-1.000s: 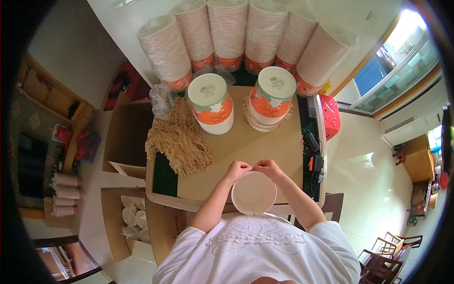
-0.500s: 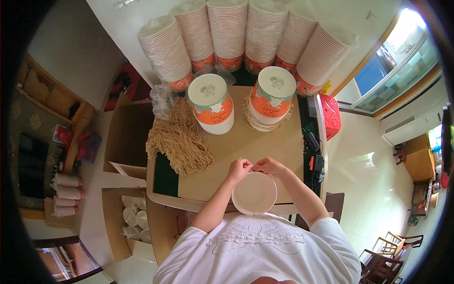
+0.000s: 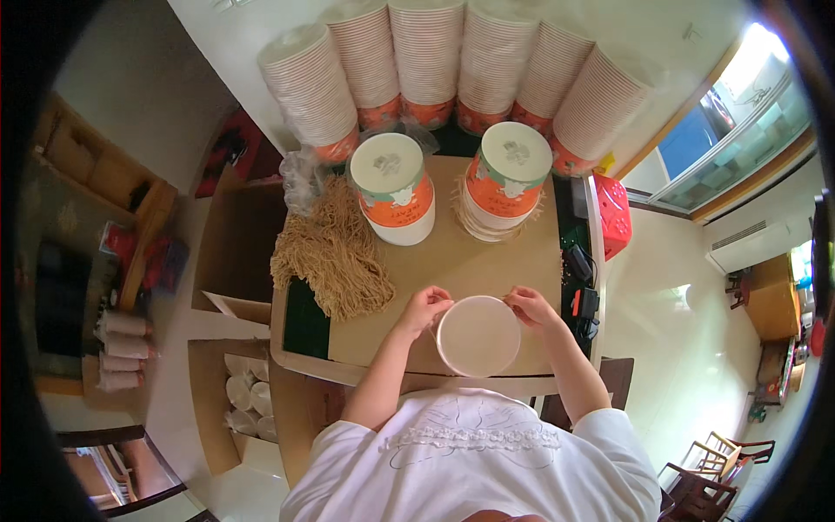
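A white paper bucket (image 3: 478,337) is at the table's near edge with its open mouth facing up. My left hand (image 3: 426,310) pinches at the left of its rim; a thin strand, perhaps cord, shows just below those fingers. On the other side my right hand (image 3: 532,307) has its fingers closed at the rim. Whether a cord end lies in either pinch is too small to tell. Beyond my left hand lies a heap of tan cords (image 3: 335,252). Two short stacks of upturned orange-and-green printed buckets, a left stack (image 3: 396,191) and a right stack (image 3: 507,184), stand farther back; tan cord loops surround the right one's base.
Several tall plastic-wrapped bucket stacks (image 3: 424,61) line the wall at the back. Black chargers and cables (image 3: 584,300) lie at the right edge, near a red plastic stool (image 3: 612,216). Left of the table are open cardboard boxes (image 3: 209,383), one holding wrapped buckets.
My hands have moved apart from a joined pinch at the far rim to opposite sides of the bucket. The bucket has shifted slightly away from me.
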`<state>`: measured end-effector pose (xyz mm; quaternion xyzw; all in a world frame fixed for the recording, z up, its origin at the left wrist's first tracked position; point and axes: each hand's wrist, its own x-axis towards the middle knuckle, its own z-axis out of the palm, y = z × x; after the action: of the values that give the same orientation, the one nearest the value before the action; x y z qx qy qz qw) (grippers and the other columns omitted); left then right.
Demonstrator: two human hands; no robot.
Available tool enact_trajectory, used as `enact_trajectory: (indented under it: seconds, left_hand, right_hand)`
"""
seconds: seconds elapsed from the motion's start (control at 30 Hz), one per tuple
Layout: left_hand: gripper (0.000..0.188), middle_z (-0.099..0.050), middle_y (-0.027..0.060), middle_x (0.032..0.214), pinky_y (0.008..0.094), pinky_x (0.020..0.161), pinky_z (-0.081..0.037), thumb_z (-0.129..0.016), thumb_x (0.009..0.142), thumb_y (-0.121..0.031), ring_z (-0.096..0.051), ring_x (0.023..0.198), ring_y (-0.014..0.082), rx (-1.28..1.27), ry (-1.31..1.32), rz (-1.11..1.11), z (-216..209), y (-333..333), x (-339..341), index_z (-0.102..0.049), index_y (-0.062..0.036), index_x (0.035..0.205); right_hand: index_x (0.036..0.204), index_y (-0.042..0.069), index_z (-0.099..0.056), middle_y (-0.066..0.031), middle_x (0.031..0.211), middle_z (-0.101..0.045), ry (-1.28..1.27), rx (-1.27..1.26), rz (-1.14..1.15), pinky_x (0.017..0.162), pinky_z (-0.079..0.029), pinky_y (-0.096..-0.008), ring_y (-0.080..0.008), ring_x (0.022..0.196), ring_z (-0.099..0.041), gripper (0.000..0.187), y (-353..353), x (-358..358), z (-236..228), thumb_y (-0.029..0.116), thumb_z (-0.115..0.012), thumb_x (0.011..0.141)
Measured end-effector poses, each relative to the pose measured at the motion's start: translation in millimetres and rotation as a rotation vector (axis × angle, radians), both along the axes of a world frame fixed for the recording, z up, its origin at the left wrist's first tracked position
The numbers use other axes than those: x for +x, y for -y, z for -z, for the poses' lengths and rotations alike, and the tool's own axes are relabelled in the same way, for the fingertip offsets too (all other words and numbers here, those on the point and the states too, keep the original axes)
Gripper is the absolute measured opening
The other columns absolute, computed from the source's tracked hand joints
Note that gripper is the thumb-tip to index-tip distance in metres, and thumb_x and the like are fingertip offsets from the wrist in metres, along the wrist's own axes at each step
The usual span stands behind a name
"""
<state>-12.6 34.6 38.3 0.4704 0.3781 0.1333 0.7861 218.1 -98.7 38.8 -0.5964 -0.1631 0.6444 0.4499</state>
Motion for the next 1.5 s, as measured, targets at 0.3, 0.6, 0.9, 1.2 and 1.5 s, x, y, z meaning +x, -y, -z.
enact_trajectory:
  seconds: [0.3, 0.6, 0.9, 1.2, 1.5]
  left_hand:
    - [0.018, -0.047, -0.0064, 0.059, 0.0189, 0.043, -0.033, -0.067, 0.077, -0.023, -0.041, 0.049, 0.0034, 0.09, -0.01, -0.012, 28.3, 19.4, -14.9, -0.061, -0.0064, 0.082]
    - [0.024, -0.052, 0.0091, 0.078, 0.0354, 0.062, -0.046, -0.06, 0.075, -0.011, -0.056, 0.07, 0.0238, 1.016, -0.358, 0.211, -6.7, 39.0, -0.5, -0.065, -0.0159, 0.098]
    - [0.05, -0.046, 0.0057, 0.079, 0.0315, 0.06, -0.046, -0.063, 0.062, 0.0, -0.053, 0.071, 0.0199, 1.312, -0.041, 0.149, -89.1, 39.7, -10.1, -0.06, -0.0158, 0.109]
    - [0.06, -0.049, 0.0091, 0.103, 0.0283, 0.067, -0.048, -0.068, 0.066, -0.006, -0.053, 0.086, 0.0215, 1.306, 0.078, -0.078, -130.2, 42.5, -11.7, -0.049, -0.0165, 0.122]
    - [0.041, -0.053, 0.0084, 0.097, 0.0276, 0.062, -0.046, -0.065, 0.071, -0.004, -0.054, 0.075, 0.0181, 1.204, -0.01, -0.203, -104.1, 42.6, -21.3, -0.055, -0.0117, 0.11]
  right_hand:
    - [0.088, 0.012, -0.05, 0.0039, 0.066, -0.048, -0.405, 0.087, 0.128, 0.05, -0.039, -0.0201, -0.0057, 0.057, -0.047, 0.002, 35.4, 0.0, 0.5, 0.011, -0.05, 0.087]
    - [0.087, 0.007, -0.053, 0.0001, 0.076, -0.056, -0.294, -0.067, 0.025, 0.053, -0.043, -0.0171, -0.0063, 0.063, -0.054, 0.003, 26.1, -4.4, 40.6, 0.009, -0.053, 0.086]
    - [0.123, 0.004, -0.043, -0.003, 0.108, -0.051, 0.162, 0.331, -0.395, 0.07, -0.045, -0.0229, -0.0074, 0.085, -0.053, 0.05, 5.9, 27.8, -68.7, 0.002, -0.061, 0.077]
    - [0.101, 0.005, -0.048, -0.0069, 0.099, -0.047, 1.058, 0.738, -0.019, 0.068, -0.044, -0.0223, -0.0118, 0.084, -0.051, 0.044, 13.2, 25.3, -214.2, -0.016, -0.05, 0.063]
    - [0.099, 0.004, -0.048, -0.0125, 0.108, -0.048, 1.687, 0.986, 0.339, 0.082, -0.042, -0.0307, -0.0225, 0.099, -0.049, 0.039, -45.2, 64.0, -241.6, -0.015, -0.052, 0.065]
